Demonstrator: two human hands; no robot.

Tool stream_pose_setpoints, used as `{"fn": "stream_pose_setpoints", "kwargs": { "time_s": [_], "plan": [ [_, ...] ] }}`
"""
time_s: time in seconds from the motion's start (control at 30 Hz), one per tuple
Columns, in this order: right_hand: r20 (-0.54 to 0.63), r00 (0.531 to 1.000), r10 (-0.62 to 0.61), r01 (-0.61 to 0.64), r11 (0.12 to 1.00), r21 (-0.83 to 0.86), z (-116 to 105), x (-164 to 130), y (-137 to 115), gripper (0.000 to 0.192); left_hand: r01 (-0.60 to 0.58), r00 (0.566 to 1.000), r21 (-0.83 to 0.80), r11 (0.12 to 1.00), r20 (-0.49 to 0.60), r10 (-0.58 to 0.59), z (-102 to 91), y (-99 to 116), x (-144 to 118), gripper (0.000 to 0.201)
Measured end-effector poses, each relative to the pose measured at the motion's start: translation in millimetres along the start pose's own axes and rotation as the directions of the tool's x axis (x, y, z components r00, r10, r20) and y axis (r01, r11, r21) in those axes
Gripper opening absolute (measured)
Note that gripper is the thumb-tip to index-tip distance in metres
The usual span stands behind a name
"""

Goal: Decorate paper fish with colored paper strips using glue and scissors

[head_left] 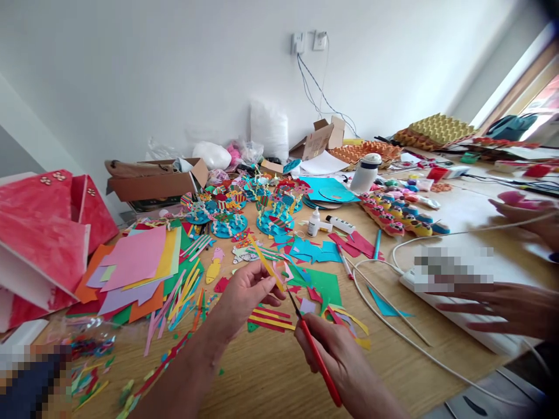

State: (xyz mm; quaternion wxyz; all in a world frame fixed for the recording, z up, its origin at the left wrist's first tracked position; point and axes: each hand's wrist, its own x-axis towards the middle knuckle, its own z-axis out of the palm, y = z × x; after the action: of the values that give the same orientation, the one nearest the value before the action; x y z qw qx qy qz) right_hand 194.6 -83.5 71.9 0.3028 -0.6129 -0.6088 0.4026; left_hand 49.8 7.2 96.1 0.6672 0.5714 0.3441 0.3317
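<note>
Between the thumb and fingers of my left hand (253,286) is a narrow yellow paper strip (263,256), slanting up and away to the left. My right hand (327,343) grips red-handled scissors (321,361). Their dark blades meet the near end of the strip, close to my left fingertips; whether they are cutting into it I cannot tell. Under and beside my hands lie red and yellow paper strips (273,319), a green paper sheet (323,285) and small paper scraps. A yellow paper fish (213,270) lies left of my left hand.
Stacked coloured paper (135,256) lies left, with blue-based paper fish models (229,224) behind. A glue bottle (313,222) and an egg tray of coloured pieces (397,215) stand further back. At right, a co-worker's hand (498,308) is beside a white cable (371,273).
</note>
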Motion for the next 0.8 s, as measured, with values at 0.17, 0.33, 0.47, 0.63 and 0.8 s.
{"fn": "stream_pose_setpoints", "kwargs": {
  "time_s": [0.17, 0.33, 0.47, 0.63, 0.8],
  "plan": [
    [0.031, 0.999, 0.011, -0.012, 0.999, 0.047, 1.7, 0.0, 2.2, 0.033, 0.055, 0.998, 0.043, 0.998, 0.009, -0.056, 2.2, 2.2, 1.4, 0.012],
    [0.033, 0.999, 0.026, -0.028, 0.997, 0.073, 2.5, 0.3, 1.7, 0.031, 0.087, 0.996, 0.026, 0.996, -0.001, -0.087, 4.0, 4.4, 2.5, 0.013],
    [0.033, 0.999, 0.018, -0.021, 0.995, 0.093, 1.2, 1.4, -1.6, 0.031, 0.088, 0.996, 0.015, 0.996, 0.009, -0.088, 4.0, 3.5, 3.8, 0.016],
    [0.02, 0.999, 0.027, -0.028, 0.997, 0.074, -0.5, 2.1, -3.5, 0.031, 0.098, 0.995, 0.016, 0.995, 0.011, -0.098, 4.9, 3.9, 4.7, 0.017],
    [0.006, 1.0, 0.017, -0.017, 0.997, 0.081, -2.5, 2.3, -3.1, 0.034, 0.072, 0.997, 0.003, 0.997, 0.019, -0.072, 5.9, 6.2, 6.6, 0.014]
  ]
}}
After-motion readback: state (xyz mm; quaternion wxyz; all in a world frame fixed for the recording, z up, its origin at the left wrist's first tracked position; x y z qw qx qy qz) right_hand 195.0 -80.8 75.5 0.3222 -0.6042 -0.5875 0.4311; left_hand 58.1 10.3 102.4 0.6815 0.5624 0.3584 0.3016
